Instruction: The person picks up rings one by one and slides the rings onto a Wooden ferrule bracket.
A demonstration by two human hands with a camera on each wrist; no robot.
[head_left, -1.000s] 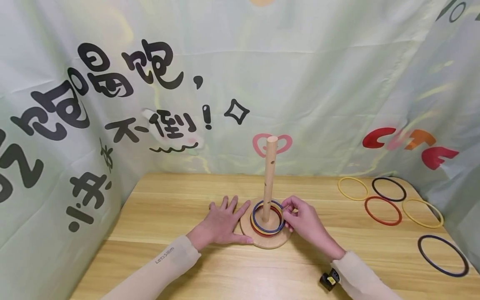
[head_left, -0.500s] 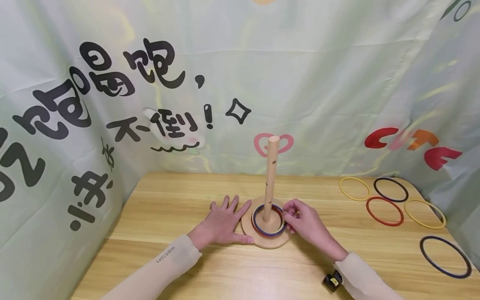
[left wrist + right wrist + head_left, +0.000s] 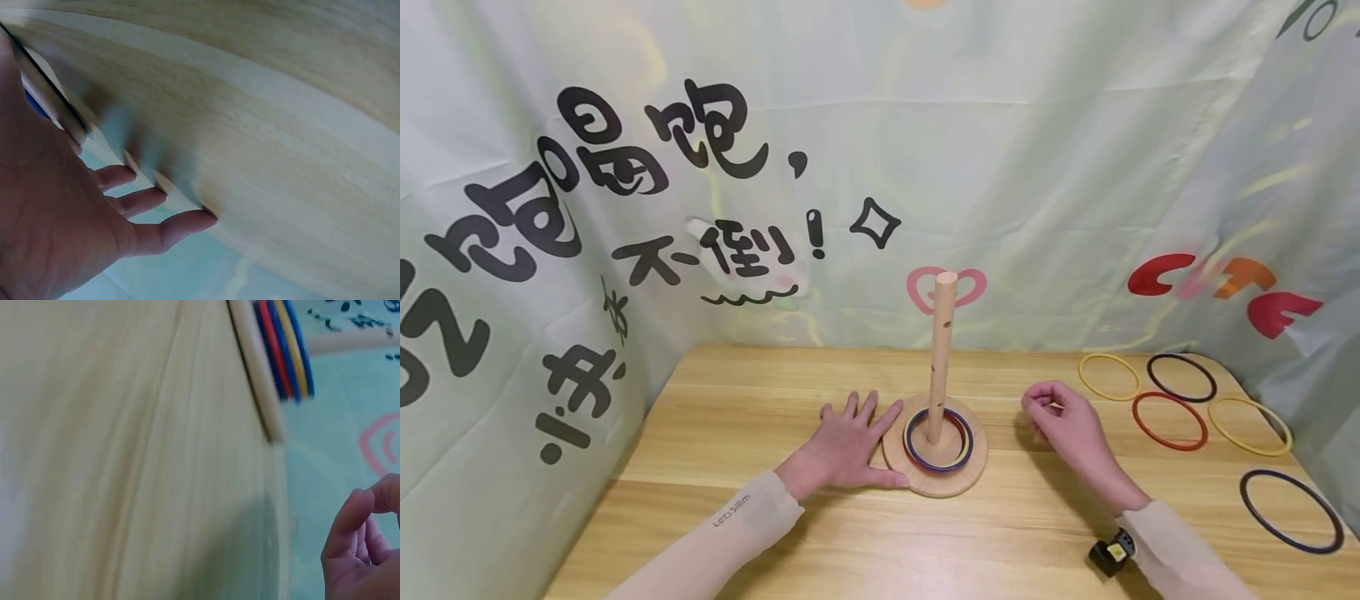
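A wooden peg [image 3: 942, 350] stands upright on a round wooden base [image 3: 973, 475]. Around its foot lies a stack of rings [image 3: 940, 470], blue on top; blue, red and yellow bands show in the right wrist view [image 3: 284, 353]. My left hand [image 3: 853, 454] rests beside the base with fingers spread, its thumb tip touching the near left edge. In the left wrist view that hand [image 3: 62, 212] has its fingertips on the tabletop. To the right of the base, my right hand [image 3: 1067, 421] is above the table, fingers loosely bent, thumb near the index finger, holding nothing visible.
At the table's right lie a yellow ring [image 3: 1081, 371], a dark ring [image 3: 1150, 369], a red ring [image 3: 1135, 408], another yellow ring [image 3: 1210, 408] and a blue ring [image 3: 1242, 487]. A printed curtain [image 3: 1037, 192] surrounds the wooden table [image 3: 737, 375].
The blue ring has settled flat onto the stack around the peg. My right hand has let go of it and moved right, away from the base. My left hand stays put.
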